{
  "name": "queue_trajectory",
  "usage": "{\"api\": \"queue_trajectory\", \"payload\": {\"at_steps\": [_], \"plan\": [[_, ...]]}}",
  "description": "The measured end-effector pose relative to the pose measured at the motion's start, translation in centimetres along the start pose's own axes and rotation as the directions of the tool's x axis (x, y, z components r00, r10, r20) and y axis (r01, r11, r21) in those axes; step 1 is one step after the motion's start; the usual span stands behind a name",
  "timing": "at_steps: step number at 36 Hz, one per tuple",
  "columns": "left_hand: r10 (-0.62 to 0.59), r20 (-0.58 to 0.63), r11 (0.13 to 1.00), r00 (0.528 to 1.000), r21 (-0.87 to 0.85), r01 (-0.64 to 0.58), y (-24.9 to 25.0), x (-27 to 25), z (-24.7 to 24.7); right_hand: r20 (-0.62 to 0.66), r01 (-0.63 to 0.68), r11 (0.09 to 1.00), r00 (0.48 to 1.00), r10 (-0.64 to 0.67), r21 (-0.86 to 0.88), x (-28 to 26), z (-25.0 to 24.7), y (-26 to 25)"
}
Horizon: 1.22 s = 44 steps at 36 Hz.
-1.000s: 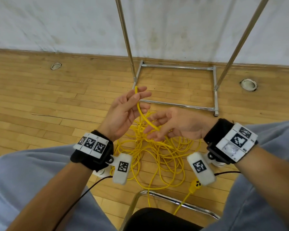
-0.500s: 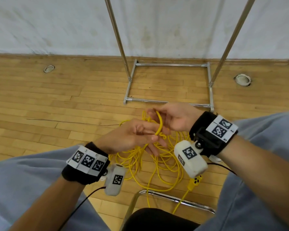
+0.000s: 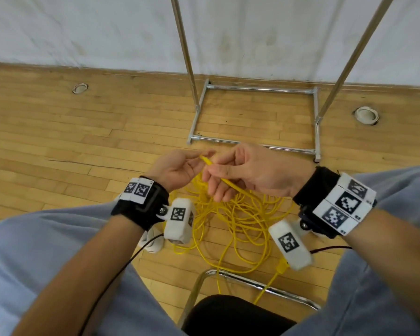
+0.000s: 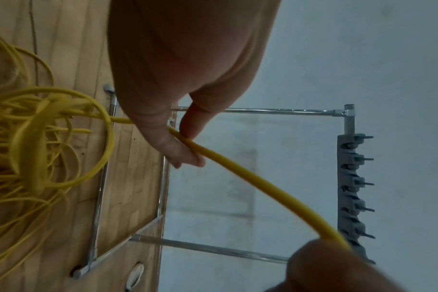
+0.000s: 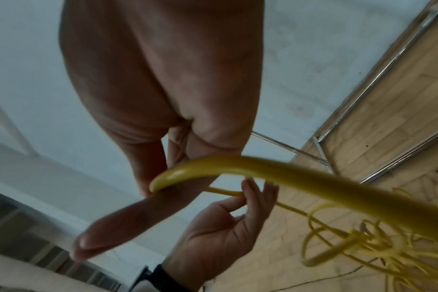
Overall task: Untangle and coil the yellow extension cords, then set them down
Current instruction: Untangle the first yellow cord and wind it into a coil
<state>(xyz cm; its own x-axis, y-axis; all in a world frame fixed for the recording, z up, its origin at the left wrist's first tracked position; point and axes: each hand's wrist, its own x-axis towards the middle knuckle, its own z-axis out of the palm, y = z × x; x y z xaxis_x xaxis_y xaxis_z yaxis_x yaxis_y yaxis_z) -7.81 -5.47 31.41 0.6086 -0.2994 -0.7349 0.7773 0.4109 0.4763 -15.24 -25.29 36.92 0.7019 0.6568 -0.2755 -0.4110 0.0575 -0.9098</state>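
A tangle of yellow extension cord (image 3: 240, 214) lies on the wooden floor between my knees, with a yellow plug (image 3: 282, 266) at its near right. Both hands hover above it. My left hand (image 3: 203, 155) pinches one strand between thumb and fingertips; the left wrist view shows this pinch on the cord (image 4: 250, 177). My right hand (image 3: 216, 180) holds the same strand a short way along, thumb over it and fingers beneath. In the right wrist view the cord (image 5: 238, 164) bends across my right fingers, and the left hand (image 5: 225, 227) sits beyond.
A chrome garment rack base (image 3: 252, 141) stands on the floor just beyond my hands, its two poles rising against the white wall. A chrome chair frame (image 3: 252, 283) crosses below the tangle. Two round floor sockets (image 3: 80, 88) (image 3: 366, 115) sit left and right.
A second ago my left hand was raised with the strand across it. The hands then crossed close together; now they sit side by side with a short strand between them.
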Motion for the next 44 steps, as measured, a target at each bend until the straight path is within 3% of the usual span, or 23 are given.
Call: {"api": "queue_trajectory", "payload": {"at_steps": [4,7,9,12,16,23,26,30,34,38,39,41,44], "plan": [[0.255,0.02,0.967,0.967,0.018,-0.255,1.3,-0.5,0.5,-0.012,-0.041,0.999,0.999,0.041,0.009,0.3,-0.2,0.1],[0.499,0.069,0.853,0.864,0.14,-0.503,2.7,-1.2,0.5,-0.048,-0.06,0.998,0.997,0.06,-0.007,0.4,-1.0,0.1],[0.598,0.178,0.758,0.782,0.193,-0.623,3.6,-2.2,0.8,-0.082,-0.083,0.996,0.993,0.081,-0.028,0.4,-1.4,0.3],[0.647,0.344,0.636,0.68,0.247,-0.731,4.1,-3.9,1.3,-0.133,-0.102,0.994,0.986,0.098,-0.029,0.7,-1.6,0.6],[0.617,0.465,0.562,0.635,0.304,-0.769,3.2,-5.0,1.8,-0.155,-0.067,0.998,0.986,0.067,0.007,1.0,-1.0,0.3],[0.548,0.532,0.535,0.645,0.37,-0.76,1.3,-5.0,2.7,-0.336,-0.076,0.993,0.936,0.103,0.093,2.1,-1.4,1.0],[0.434,0.624,0.531,0.65,0.406,-0.744,0.5,-5.5,3.0,-0.33,-0.025,0.982,0.94,0.086,0.185,2.1,-1.6,0.9],[0.23,0.706,0.427,0.67,0.545,-0.721,-0.1,-6.2,2.8,-0.294,0.039,0.958,0.955,0.048,0.284,2.7,-2.1,0.8],[0.072,0.682,0.351,0.728,0.666,-0.658,-0.4,-6.1,1.9,-0.387,0.029,0.948,0.917,0.101,0.316,3.3,-2.5,1.2],[-0.041,0.493,0.289,0.869,0.839,-0.462,0.1,-5.6,0.9,-0.545,0.221,0.902,0.838,0.019,0.37,3.2,-2.7,1.1],[-0.032,0.427,0.323,0.904,0.86,-0.395,0.1,-5.4,0.8,-0.556,0.258,0.896,0.831,-0.015,0.362,3.2,-2.8,0.9],[0.0,0.324,0.513,0.946,0.812,-0.278,0.2,-5.0,0.7,-0.546,0.314,0.892,0.832,-0.093,0.327,2.9,-3.0,0.0],[0.039,0.276,0.727,0.96,0.651,-0.217,0.2,-4.3,1.1,-0.47,0.347,0.909,0.858,-0.208,0.231,2.3,-2.7,-1.2]]}}
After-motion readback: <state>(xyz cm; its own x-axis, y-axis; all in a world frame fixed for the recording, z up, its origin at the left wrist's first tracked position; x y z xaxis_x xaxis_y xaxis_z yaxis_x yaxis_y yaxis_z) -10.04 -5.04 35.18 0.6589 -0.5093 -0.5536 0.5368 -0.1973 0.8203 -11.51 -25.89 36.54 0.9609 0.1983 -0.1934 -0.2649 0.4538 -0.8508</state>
